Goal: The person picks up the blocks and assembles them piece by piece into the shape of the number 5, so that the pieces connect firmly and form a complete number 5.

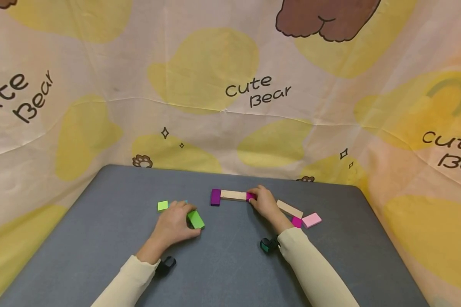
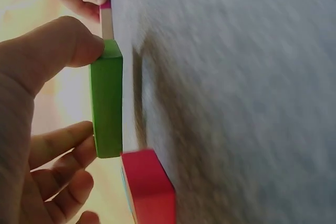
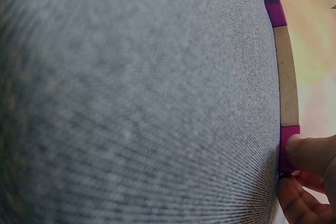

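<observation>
Between its thumb and fingers, my left hand (image 1: 174,224) holds a green block (image 1: 196,219). A gap with shadow shows beside that block in the left wrist view, so it looks raised off the table. Close by it lies a red block (image 2: 149,187), and a light green block (image 1: 162,206) sits left of the hand. My right hand (image 1: 266,204) pinches a magenta block (image 3: 285,153) at the right end of a plain wooden block (image 1: 233,195). A purple block (image 1: 215,197) stands against the wooden block's left end. The left hand mostly hides something blue.
Right of my right wrist lie a second wooden block (image 1: 290,209), another magenta block (image 1: 297,221) and a pink block (image 1: 312,220), close together. The grey table (image 1: 230,264) has a patterned cloth (image 1: 215,140) hanging behind it and at its sides.
</observation>
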### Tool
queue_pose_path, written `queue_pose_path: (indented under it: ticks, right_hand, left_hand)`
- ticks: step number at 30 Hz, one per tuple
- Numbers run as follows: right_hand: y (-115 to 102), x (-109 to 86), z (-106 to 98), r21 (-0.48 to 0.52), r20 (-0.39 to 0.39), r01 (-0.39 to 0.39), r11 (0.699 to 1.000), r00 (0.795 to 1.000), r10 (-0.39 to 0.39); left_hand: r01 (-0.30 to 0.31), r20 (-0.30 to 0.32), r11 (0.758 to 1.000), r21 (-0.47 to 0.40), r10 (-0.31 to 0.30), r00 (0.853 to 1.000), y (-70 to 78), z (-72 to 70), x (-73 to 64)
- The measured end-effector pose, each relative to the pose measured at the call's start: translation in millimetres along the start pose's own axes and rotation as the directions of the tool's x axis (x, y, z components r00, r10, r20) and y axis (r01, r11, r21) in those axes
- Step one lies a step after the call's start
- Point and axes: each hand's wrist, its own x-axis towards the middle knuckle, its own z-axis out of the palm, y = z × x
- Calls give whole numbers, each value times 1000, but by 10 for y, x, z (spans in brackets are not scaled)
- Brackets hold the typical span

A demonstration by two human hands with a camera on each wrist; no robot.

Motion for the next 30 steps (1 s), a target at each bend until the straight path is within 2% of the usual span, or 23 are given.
queue_pose_path:
  ticks: [5,10,24,30]
  right_hand:
    - [1,6,-2,-1,-4,8,1000,1000,-8]
    - [-8,-2,-16,-2,-5,16,1000,1000,-16]
    - [-12,-27,-46,-26,20,38,999,999,-37]
    - [-26,-27,-26,-18,18,35,999,999,-35]
  left_hand:
    - [-48,11,998,-48,48,999,78,14,58]
    - [-67,46,993,-98,71,996,132,64,125]
    - [-7,170,974,-224,47,984,213,174,288]
    - [8,194,978,-210,34,980,207,164,294]
